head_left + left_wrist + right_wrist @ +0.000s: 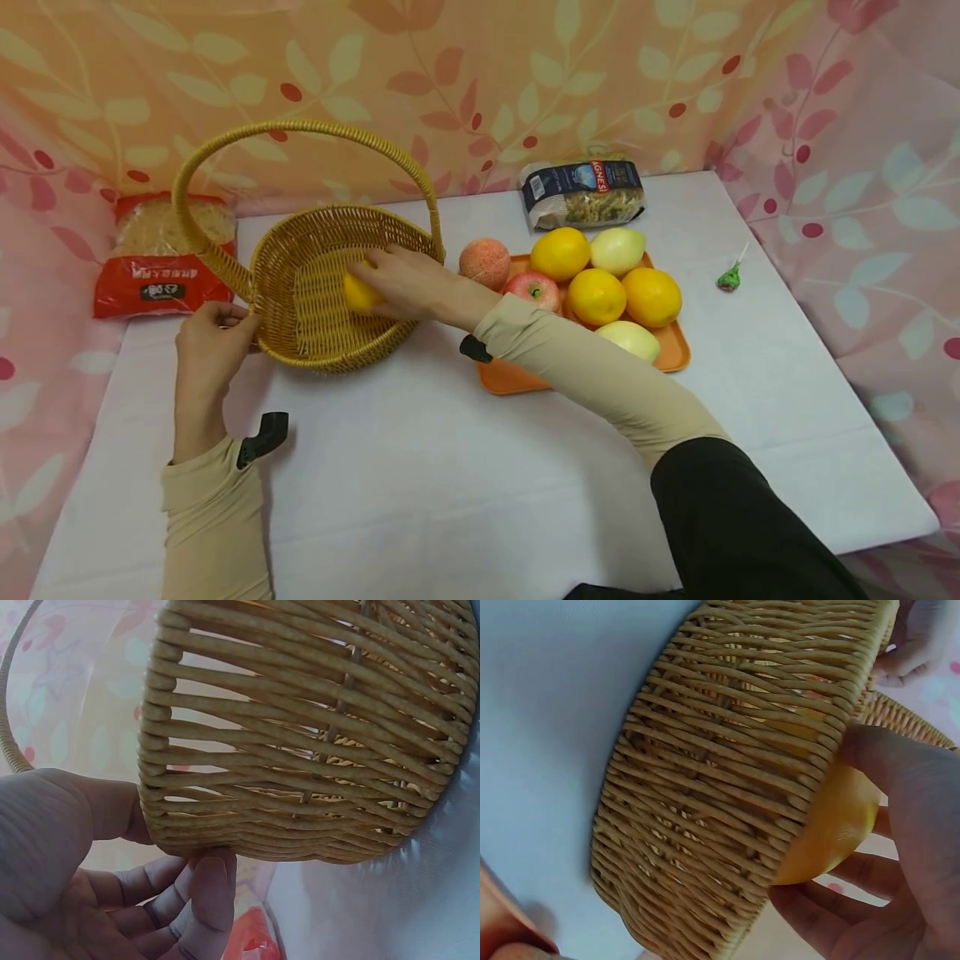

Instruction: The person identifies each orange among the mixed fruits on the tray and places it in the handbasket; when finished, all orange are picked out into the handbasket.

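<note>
A yellow wicker basket [337,358] with a tall hoop handle stands on the left half of the table. My left hand [213,350] pinches its left rim, thumb inside and fingers underneath, as the left wrist view shows. Reaching over the basket's right side, my right hand [408,283] grips a lemon [362,293] within the basket's opening. In the right wrist view the lemon [832,825] is partly hidden behind the woven wall, with thumb and fingers curled round it. No other thing shows inside the basket.
Right of the basket, an orange tray [510,379] bears several lemons [596,297], pale green fruits [618,250] and a red apple [534,289]. A pinkish round fruit [485,262] sits at its corner. Behind are a pasta bag [585,193] and a red bag [165,279]; a green lollipop [729,278] lies right.
</note>
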Available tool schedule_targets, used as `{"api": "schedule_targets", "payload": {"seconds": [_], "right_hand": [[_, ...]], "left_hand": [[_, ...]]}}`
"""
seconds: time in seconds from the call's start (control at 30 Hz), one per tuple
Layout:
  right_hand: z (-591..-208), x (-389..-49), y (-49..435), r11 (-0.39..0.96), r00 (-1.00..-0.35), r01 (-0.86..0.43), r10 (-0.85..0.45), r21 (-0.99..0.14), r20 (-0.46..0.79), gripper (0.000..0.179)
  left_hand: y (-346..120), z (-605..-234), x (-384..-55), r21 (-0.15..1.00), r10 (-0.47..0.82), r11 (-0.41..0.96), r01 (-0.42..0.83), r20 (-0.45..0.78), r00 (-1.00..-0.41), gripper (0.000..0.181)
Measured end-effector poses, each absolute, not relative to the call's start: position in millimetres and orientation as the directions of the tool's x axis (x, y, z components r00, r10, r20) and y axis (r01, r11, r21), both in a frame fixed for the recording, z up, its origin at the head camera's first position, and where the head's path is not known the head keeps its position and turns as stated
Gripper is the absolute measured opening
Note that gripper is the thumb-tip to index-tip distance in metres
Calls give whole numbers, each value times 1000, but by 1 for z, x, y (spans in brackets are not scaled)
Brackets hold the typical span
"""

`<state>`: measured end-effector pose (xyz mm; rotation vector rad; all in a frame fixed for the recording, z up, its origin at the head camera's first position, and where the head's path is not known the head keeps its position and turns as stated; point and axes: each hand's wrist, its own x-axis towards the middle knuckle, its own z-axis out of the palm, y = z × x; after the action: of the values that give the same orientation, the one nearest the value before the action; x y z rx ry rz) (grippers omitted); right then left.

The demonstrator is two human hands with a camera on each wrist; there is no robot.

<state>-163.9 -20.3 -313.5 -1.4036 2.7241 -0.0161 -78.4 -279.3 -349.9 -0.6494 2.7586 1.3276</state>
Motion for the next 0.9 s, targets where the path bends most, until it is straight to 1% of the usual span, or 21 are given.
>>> {"api": "schedule_targets", "payload": {"seconds": [0.1, 0.27, 0.37, 0.5, 0.7, 0.9], "right_hand": [[-317, -167, -22, 584, -578, -811, -810, -31, -100, 64], [-324, -172, -21, 623, -613, -781, -778, -42, -140, 61], [-326, -173, -21, 638, -628, -768, -766, -49, -133, 58], [-326, -174, -22, 636, -628, -770, -770, -56, -116, 55], [-325, -172, -23, 649, -641, -761, -757, -23, -126, 58], [-325, -172, -23, 655, -647, -755, -750, -27, -137, 59]], "left_hand": [[-279, -350, -79, 743, -357, 554, -374, -194, -914, 40], [-280, -350, -79, 740, -347, 556, -379, -208, -914, 44], [-280, -349, -78, 736, -343, 559, -382, -214, -915, 45], [-280, -348, -77, 734, -341, 562, -382, -215, -915, 46], [-279, -348, -78, 732, -346, 564, -382, -210, -914, 42], [-280, -349, -78, 726, -348, 569, -385, -211, -913, 43]]}}
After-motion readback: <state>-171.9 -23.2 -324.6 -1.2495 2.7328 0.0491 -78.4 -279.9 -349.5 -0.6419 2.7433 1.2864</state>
